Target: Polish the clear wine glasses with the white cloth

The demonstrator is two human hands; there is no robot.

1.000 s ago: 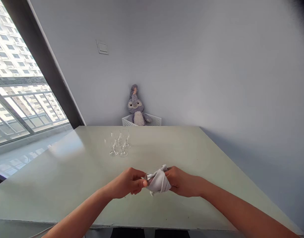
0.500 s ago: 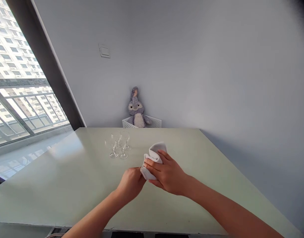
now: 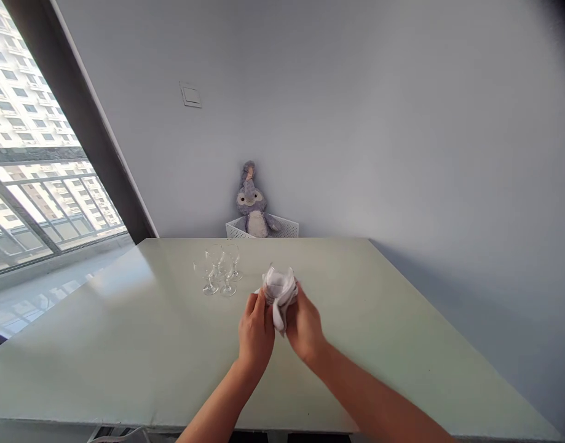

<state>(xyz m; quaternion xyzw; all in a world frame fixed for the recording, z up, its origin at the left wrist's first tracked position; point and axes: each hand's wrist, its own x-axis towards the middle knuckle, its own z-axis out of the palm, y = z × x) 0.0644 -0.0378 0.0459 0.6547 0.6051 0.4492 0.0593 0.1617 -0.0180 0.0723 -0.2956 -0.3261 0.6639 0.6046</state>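
Observation:
Over the middle of the table, a clear glass (image 3: 282, 275) shows its rim above a white cloth (image 3: 278, 307) bunched around it. My left hand (image 3: 256, 335) is closed at the left side of the wrapped glass, thumb and fingers near its bowl. Against the right side, my right hand (image 3: 306, 323) presses the cloth to the glass, its fingertips partly hidden. The cloth and hands cover the glass's lower part. Several clear stemmed glasses (image 3: 227, 271) stand upright in a group on the table, beyond and left of my hands.
The pale green table (image 3: 125, 344) reaches back toward the wall. Behind its far edge, a grey plush toy (image 3: 252, 203) sits in a white perforated basket (image 3: 286, 227). A window (image 3: 37, 154) is at the left, and a light switch (image 3: 190, 95) is on the wall.
My right hand has swung from over the cloth to its right side. My left hand has turned more upright, and the glass rim now shows above the cloth. The standing glasses stay put.

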